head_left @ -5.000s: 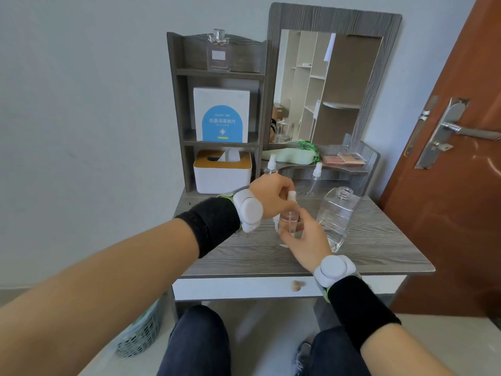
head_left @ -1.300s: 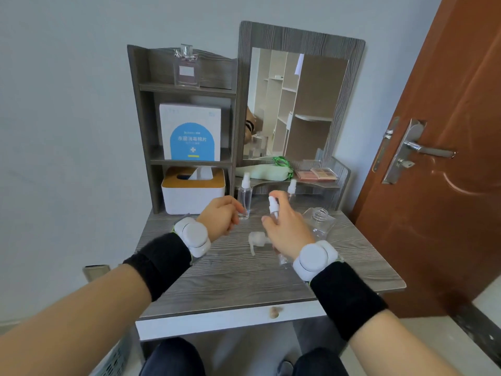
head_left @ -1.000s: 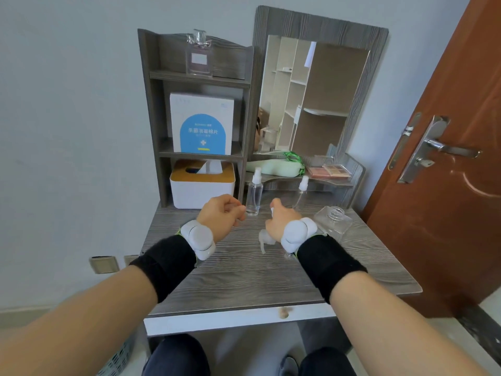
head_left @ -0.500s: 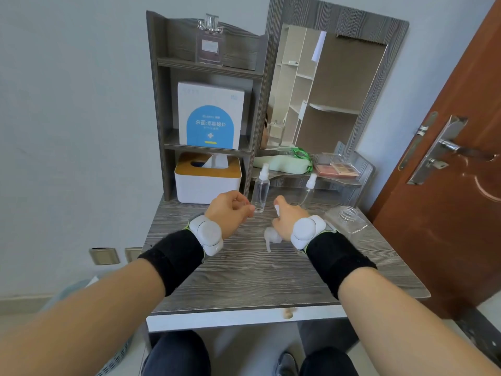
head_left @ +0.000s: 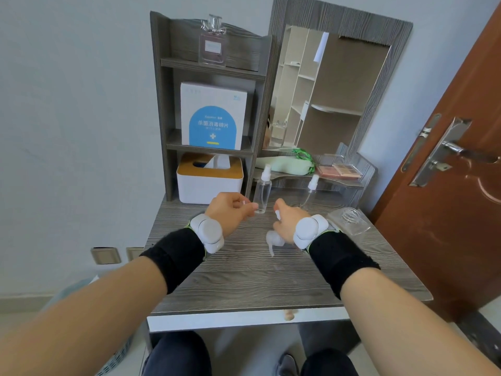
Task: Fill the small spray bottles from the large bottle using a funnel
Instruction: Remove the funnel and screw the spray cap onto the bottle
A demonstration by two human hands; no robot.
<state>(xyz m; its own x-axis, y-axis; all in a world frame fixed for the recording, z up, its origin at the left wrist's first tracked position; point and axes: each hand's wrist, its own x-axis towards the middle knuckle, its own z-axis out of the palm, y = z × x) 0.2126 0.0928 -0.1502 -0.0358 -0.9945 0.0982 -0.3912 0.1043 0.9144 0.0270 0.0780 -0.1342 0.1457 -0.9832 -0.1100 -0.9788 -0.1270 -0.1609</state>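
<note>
Showing, at frame centre, the right hand (head_left: 288, 222) gripping a small white-nozzled spray bottle (head_left: 278, 214) beside a white plastic funnel (head_left: 272, 240); left hand (head_left: 230, 213) curled, contents indiscernible

One view: head-worn, wide-angle, facing forward and down, close over the table (head_left: 244, 280). Mid-frame: left hand (head_left: 230, 214) and right hand (head_left: 288, 222); mirror (head_left: 339, 104) at top, knees (head_left: 176, 354) at bottom edge.
</note>
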